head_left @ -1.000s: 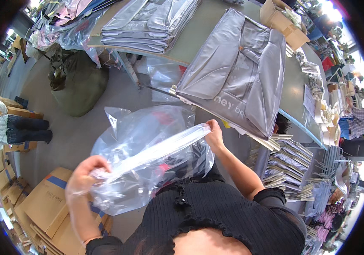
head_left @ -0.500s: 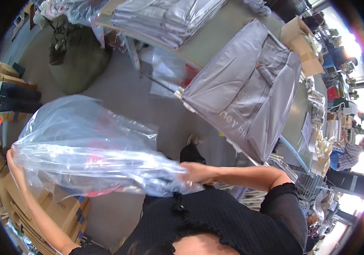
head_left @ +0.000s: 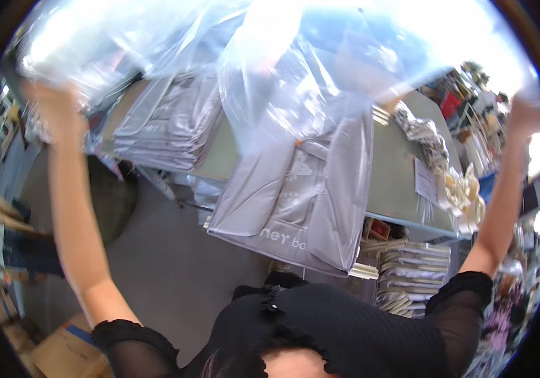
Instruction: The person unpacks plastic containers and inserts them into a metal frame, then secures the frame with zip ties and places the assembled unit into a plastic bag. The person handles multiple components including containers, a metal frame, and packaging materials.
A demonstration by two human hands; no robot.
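A large clear plastic bag spreads high across the far part of the view, stretched between my two raised arms. My left hand, blurred by motion, is closed on the bag's left side. At the far right my right hand grips its other side, smeared by motion and glare. Under the bag's hanging middle lies a flat grey fabric panel with pale lettering and white frame ends, its near edge jutting past the table. The bag veils the panel's far end.
A stack of folded grey fabric pieces lies on the table, left of the panel. Crumpled wrapping and cream-coloured parts line its right side. Below are stacked white-framed pieces. A cardboard box sits at lower left.
The bag has gone from bunched at my left to spread wide and raised over the table. My right hand has swung out to the far right, my left upward. My view has turned toward the table.
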